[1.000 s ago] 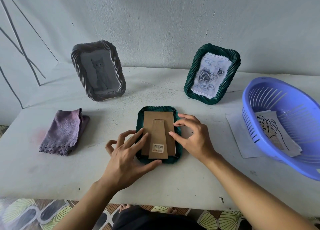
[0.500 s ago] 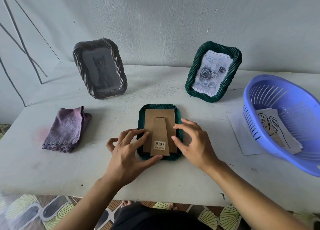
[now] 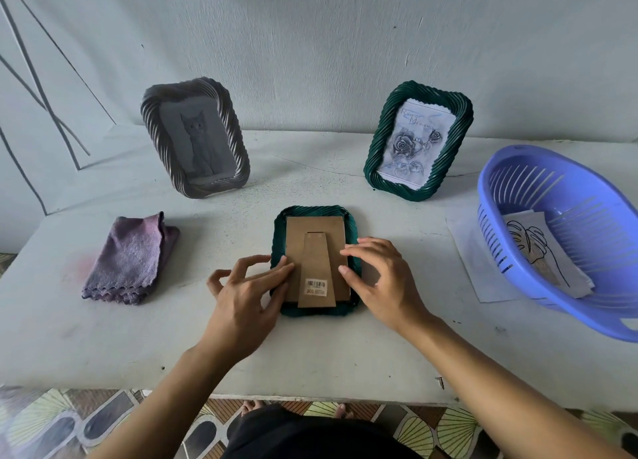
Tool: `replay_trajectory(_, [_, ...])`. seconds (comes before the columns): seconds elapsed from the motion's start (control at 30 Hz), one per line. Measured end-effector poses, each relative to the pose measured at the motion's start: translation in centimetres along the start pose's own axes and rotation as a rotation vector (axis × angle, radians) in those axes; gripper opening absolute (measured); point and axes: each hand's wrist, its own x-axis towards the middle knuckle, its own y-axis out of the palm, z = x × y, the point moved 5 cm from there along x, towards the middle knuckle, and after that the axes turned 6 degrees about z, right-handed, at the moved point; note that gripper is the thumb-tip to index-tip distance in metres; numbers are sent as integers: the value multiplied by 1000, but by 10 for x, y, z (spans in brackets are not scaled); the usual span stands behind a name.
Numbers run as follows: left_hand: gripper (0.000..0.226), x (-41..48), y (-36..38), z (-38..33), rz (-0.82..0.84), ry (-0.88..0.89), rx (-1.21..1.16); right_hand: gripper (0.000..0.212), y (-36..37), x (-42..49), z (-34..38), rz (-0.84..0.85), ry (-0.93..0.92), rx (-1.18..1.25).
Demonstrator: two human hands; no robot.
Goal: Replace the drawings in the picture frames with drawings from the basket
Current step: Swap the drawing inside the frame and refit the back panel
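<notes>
Two hands work at the dark green woven frame, which lies face down mid-table. We see the left hand pressing flat fingers on the left edge of the cardboard backing. The right hand touches the backing's right edge with bent fingertips. Neither grasps anything. A leaf drawing lies in the purple basket, far right.

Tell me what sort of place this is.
Probably a room in a home, set up for a small craft job: a plain white table stands against a bare painted wall, the floor below is patterned, and a plastic basket of drawings sits on the table.
</notes>
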Motion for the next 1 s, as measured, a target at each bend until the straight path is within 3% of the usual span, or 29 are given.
replay_trajectory(0.2, [23,17,-13,3,-84,-64,-64,21,2,12,-2,-6,-50,-98])
replay_trajectory(0.33, [15,35,-17,7,-119,-94,-90,29,-2,24,4,-30,-136,-229])
replay_trajectory(0.53, [13,53,-15,13,-74,-155,-105,23,2,37,-4,-34,-111,-176])
replay_trajectory(0.77, [51,72,-10,24,129,-174,-81,18,2,45,-5,43,-26,-110])
replay_trajectory(0.87, [53,77,-9,21,138,-175,-57,29,1,47,-7,73,-5,-117])
replay_trajectory(1.0, [40,80,-7,17,15,-149,-66,38,0,50,-8,93,-12,-118])
